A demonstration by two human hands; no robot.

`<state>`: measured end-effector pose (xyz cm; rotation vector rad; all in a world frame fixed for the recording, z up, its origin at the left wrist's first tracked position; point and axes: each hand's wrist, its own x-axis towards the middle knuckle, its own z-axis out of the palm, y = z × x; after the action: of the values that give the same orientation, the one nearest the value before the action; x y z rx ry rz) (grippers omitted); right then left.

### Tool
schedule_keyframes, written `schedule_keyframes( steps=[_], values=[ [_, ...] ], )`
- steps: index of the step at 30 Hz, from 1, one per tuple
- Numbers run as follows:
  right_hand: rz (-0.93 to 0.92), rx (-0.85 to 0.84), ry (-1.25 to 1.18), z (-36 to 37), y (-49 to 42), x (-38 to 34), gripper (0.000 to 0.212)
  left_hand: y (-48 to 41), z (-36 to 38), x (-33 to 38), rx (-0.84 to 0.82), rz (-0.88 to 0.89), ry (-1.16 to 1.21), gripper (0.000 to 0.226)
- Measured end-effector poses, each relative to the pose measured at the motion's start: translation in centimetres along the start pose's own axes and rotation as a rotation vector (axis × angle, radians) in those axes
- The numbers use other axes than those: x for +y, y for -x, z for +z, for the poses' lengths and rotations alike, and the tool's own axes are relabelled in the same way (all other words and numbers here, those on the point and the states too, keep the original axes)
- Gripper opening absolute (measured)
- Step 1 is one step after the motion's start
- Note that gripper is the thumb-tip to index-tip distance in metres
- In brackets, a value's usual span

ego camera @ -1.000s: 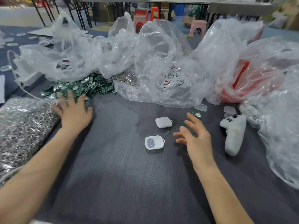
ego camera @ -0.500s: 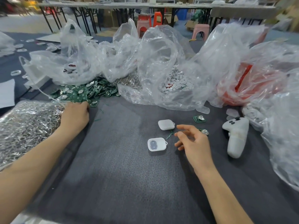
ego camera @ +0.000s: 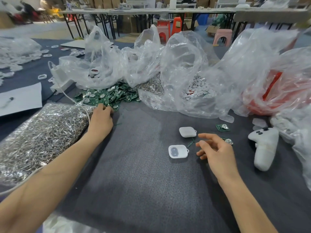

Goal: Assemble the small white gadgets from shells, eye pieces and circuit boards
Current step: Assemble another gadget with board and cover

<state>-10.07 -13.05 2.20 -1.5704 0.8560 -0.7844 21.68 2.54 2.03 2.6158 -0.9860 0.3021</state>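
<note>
The left hand (ego camera: 101, 118) is reaching into the near edge of the heap of green circuit boards (ego camera: 107, 97), fingers curled down among them. I cannot tell whether it is pinching one. The right hand (ego camera: 217, 148) is hovering with fingers loosely spread, holding nothing, just beside an open white shell (ego camera: 178, 151) lying on the grey tabletop (ego camera: 143, 182). A closed shell (ego camera: 187, 132) is lying just beyond it, and a loose circuit board (ego camera: 222, 127) is sitting near the clear bags (ego camera: 185, 64).
</note>
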Motion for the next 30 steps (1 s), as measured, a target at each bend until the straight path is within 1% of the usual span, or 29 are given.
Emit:
schedule_keyframes(
  steps=[2,4,7,10,12,14,15,17,19,21,24,26,30],
  values=[
    [0.001,0.002,0.000,0.0,0.0,0.0,0.030,0.3,0.4,0.1,0.026,0.060,0.001,0.027],
    [0.002,0.008,0.000,-0.1,0.0,0.1,0.030,0.3,0.7,-0.1,0.052,0.081,-0.012,0.032],
    [0.009,0.015,0.009,-0.1,0.0,0.1,0.029,-0.1,0.8,-0.7,0.055,0.080,-0.062,0.025],
    [0.015,0.017,0.022,-0.1,0.0,0.1,0.028,-0.1,0.6,-0.4,0.007,0.051,0.010,0.029],
    [0.022,0.015,0.014,-0.1,0.0,-0.1,0.026,0.3,0.4,1.0,-0.016,0.037,0.107,0.036],
    [0.035,0.000,-0.022,0.0,0.2,-0.4,0.021,1.6,-0.1,4.1,-0.016,0.054,0.314,0.044],
    [0.045,-0.017,-0.065,0.0,0.2,-0.7,0.017,2.5,-0.6,6.3,-0.023,0.091,0.467,0.049],
    [0.072,-0.060,-0.192,0.1,0.5,-1.2,0.012,5.1,-1.3,11.0,-0.092,0.208,0.780,0.063],
    [0.087,-0.090,-0.296,0.1,0.8,-1.7,0.015,7.7,-0.9,15.0,-0.141,0.335,0.959,0.075],
    [0.084,-0.098,-0.335,0.0,1.0,-2.0,0.015,9.6,-0.1,17.3,-0.133,0.392,1.037,0.081],
    [0.080,-0.115,-0.293,-0.3,1.0,-2.0,0.012,10.7,1.0,17.8,-0.104,0.365,1.087,0.088],
    [0.094,-0.140,-0.272,-0.3,0.9,-2.0,0.013,10.9,1.3,17.5,-0.104,0.369,1.076,0.087],
    [0.116,-0.151,-0.265,0.0,1.0,-1.9,0.014,11.0,1.4,17.2,-0.158,0.362,1.119,0.084]
  ],
)
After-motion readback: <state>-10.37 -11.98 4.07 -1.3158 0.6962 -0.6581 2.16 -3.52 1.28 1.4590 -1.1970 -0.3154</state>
